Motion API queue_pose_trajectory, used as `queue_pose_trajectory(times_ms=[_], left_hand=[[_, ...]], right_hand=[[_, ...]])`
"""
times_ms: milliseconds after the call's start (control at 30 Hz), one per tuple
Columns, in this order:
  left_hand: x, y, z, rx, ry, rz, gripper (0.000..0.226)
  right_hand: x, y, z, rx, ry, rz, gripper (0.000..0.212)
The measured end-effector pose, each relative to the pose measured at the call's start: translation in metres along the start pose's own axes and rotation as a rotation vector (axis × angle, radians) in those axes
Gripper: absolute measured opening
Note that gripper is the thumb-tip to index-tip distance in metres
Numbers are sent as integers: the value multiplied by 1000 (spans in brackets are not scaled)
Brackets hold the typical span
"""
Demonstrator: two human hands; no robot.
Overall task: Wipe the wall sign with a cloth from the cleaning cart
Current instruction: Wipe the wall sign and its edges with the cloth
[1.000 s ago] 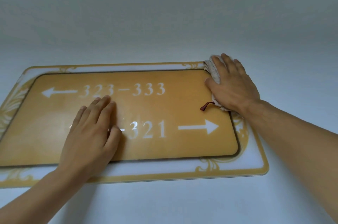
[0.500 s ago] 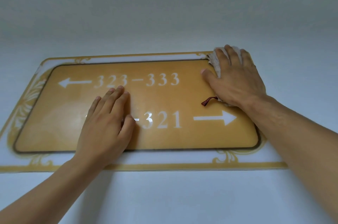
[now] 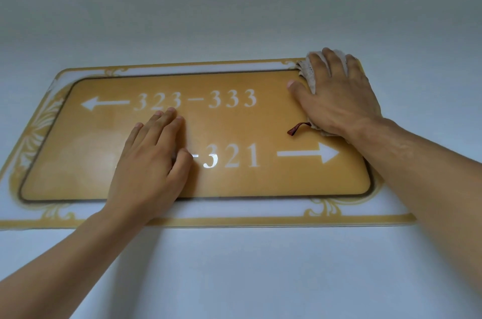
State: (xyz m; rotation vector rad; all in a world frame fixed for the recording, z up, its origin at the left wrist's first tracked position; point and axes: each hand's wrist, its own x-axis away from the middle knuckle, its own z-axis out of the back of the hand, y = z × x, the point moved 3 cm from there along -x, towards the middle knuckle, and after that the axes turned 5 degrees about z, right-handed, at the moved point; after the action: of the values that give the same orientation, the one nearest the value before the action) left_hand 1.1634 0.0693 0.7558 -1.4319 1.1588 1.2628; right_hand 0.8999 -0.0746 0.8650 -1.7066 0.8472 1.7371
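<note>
- Up on the pale, matte wall (image 3: 234, 6) hung one wall sign (image 3: 234, 123): a glossy rectangle with rounded corners; its golden-orange inner panel was ringed by a thin dark line, then a white margin with gold scrollwork at the corners and a gold outer band.
- Two rows of white markings stood on the panel; the upper read "323–333" with one arrow pointing left; the lower showed "321" and one arrow pointing right, its first characters hidden under a hand.
- One cloth (image 3: 309, 76), off-white and nubbly, lay bunched at the sign's upper right corner, touching both panel and margin; one thin dark-red loop (image 3: 297, 129) trailed from its lower edge onto the panel.
- One right hand (image 3: 336, 99) pressed flat on the cloth, covering most of it; its four fingers lay straight and slightly spread, the thumb stretched leftward with its tip on the bare panel.
- One left hand (image 3: 148, 162) rested palm-down on the lower middle of the panel; its fingers lay straight and pressed close together, tips just below the upper digits; it held nothing.
- Both forearms were bare.
</note>
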Motion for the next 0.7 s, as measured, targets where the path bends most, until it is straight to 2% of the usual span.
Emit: queue_pose_trajectory(times_ms=[267,700], left_hand=[[2,-1,0,43,-8,-1,63],[1,-2,-1,-22,-54,-12,69]], right_hand=[[2,-6,0,6,16,-20,83],[-9,-19,-8,18,46,-58,86]])
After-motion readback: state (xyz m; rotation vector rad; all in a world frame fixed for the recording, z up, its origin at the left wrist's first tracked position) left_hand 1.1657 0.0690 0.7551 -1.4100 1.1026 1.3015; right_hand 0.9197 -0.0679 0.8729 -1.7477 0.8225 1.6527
